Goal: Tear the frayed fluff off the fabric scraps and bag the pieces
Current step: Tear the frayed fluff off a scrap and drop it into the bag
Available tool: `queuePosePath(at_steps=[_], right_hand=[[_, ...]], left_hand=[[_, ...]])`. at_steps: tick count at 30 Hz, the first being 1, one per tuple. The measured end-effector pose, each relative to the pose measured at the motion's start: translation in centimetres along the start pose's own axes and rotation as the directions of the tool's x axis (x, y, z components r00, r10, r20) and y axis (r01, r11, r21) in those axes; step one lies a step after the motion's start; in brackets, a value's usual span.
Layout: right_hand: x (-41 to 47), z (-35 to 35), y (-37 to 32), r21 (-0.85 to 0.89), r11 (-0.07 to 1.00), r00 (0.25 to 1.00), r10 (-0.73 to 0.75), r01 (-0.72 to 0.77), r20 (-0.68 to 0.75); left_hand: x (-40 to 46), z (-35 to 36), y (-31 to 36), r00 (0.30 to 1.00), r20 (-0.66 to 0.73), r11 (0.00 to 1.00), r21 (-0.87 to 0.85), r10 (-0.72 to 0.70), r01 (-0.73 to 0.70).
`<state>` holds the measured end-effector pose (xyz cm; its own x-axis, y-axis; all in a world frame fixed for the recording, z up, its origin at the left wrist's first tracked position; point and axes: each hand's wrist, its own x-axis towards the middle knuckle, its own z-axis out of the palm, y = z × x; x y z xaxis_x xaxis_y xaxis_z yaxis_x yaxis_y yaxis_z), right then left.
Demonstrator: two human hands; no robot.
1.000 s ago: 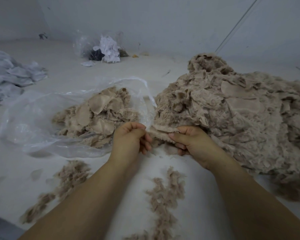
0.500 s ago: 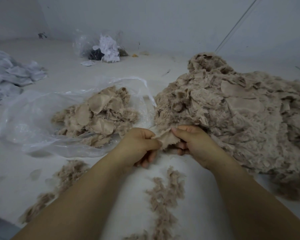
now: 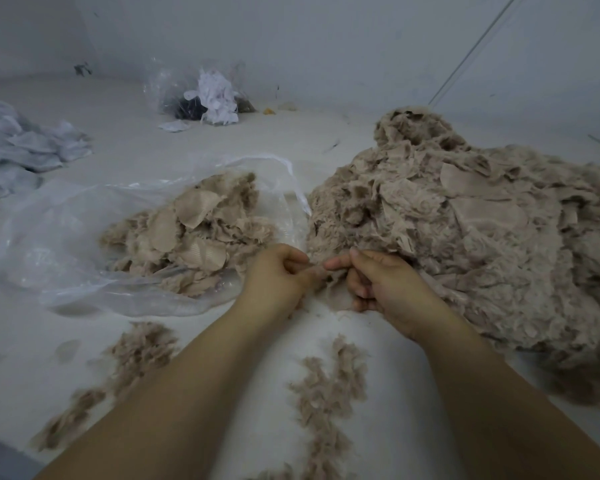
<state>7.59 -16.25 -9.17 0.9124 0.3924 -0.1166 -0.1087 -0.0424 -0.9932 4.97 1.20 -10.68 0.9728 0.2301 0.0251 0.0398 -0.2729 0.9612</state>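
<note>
At far left we see a heap of pale grey cloth [image 3: 21, 150], not part of the work in hand. Next to the right lies the clear plastic bag [image 3: 49, 244], mouth open toward the middle, holding a modest mound of cleaned pieces [image 3: 194, 233]; we judge this the finished share, plainly the smaller one. On the white surface [image 3: 406, 427] in front of the bag runs one trail of torn fluff [image 3: 129, 362], and a second trail [image 3: 329, 386] lies between the forearms; both look like discarded waste.

At centre, we note the left hand [image 3: 274, 275] with its fingers curled, pinching one end of a small fabric scrap [image 3: 323, 277]. The right hand [image 3: 388, 282] pinches the other end between thumb and forefinger, its remaining fingers curled beneath. The two hands are close together, just in front of the bag's mouth, with the scrap stretched between them; we take this as a tear under way, though we cannot tell how much fluff remains on this scrap.

At right rises the large unsorted pile [image 3: 465, 230], touching the right hand and much bigger than the bagged mound. We therefore judge the task early to midway, with most scraps left to strip and bag. Behind, near the wall, sits a second bag of white and dark rags [image 3: 208, 95].
</note>
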Motion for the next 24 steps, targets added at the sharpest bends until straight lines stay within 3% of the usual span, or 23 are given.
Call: queuePosePath(at_steps=[4, 9, 11, 13, 15, 17, 20, 22, 24], right_hand=[[0.0, 0.0, 0.0, 0.007, 1.0, 1.0, -0.007, 0.007, -0.001], [0.0, -0.1, 0.1, -0.009, 1.0, 1.0, 0.0, 0.0, 0.0], [0.1, 0.0, 0.0, 0.003, 1.0, 1.0, -0.002, 0.002, -0.002], [0.1, 0.1, 0.0, 0.02, 1.0, 1.0, -0.002, 0.002, -0.003], [0.1, 0.1, 0.0, 0.025, 1.0, 1.0, -0.003, 0.004, -0.005], [0.1, 0.0, 0.0, 0.02, 1.0, 1.0, -0.005, 0.005, -0.007], [0.1, 0.0, 0.0, 0.004, 1.0, 1.0, 0.004, -0.004, -0.017], [0.2, 0.1, 0.0, 0.007, 1.0, 0.999, 0.018, -0.018, -0.027], [0.3, 0.2, 0.0, 0.013, 0.999, 0.999, 0.033, -0.032, -0.036]], left_hand=[[0.0, 0.9, 0.2, 0.989, 0.03, 0.918, 0.369, 0.146, -0.146], [-0.7, 0.9, 0.1, 0.933, -0.087, 0.888, 0.347, 0.35, -0.301], [-1.0, 1.0, 0.3, 0.951, -0.013, 0.88, 0.384, 0.308, -0.28], [-1.1, 1.5, 0.5, 0.966, 0.066, 0.807, 0.536, 0.251, -0.246], [-1.1, 2.0, 0.7, 0.962, 0.09, 0.713, 0.653, 0.26, -0.253], [-1.0, 2.3, 0.7, 0.967, 0.095, 0.69, 0.684, 0.238, -0.237], [-0.8, 1.9, 0.3, 0.979, 0.109, 0.8, 0.565, 0.171, -0.203], [-0.9, 1.3, 0.3, 0.988, 0.088, 0.948, 0.283, 0.124, -0.144], [-1.2, 0.5, 0.5, 0.996, 0.078, 0.998, -0.052, 0.039, -0.035]])
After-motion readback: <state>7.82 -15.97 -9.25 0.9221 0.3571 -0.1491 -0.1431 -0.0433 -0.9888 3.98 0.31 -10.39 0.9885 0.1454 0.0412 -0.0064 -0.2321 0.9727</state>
